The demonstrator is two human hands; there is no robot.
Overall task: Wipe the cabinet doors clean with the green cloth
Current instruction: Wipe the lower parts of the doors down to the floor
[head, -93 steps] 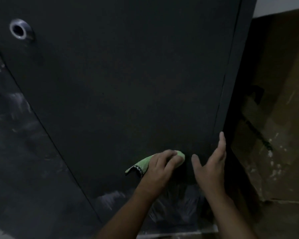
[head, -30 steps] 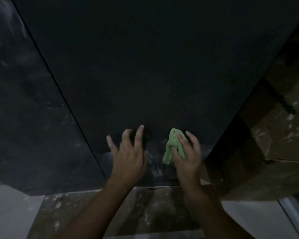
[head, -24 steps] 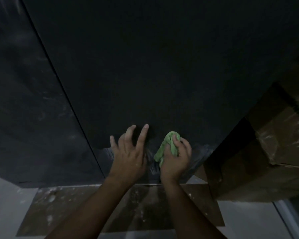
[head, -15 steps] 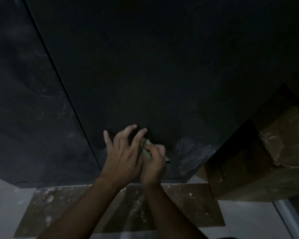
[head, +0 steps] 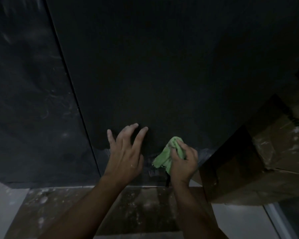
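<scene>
While facing black cabinet door [head: 154,66] near its bottom edge, noting pale smears along lower strip. Seeing second door [head: 24,83] adjoining at left, streaked. Seeing cardboard box [head: 274,161] just beside door's right corner. Resting left hand [head: 126,157] on door, fingers spread, nearly straight, holding nothing. Curling right hand [head: 183,164] round bunched green cloth [head: 164,157], pressing it against door low at right.
</scene>
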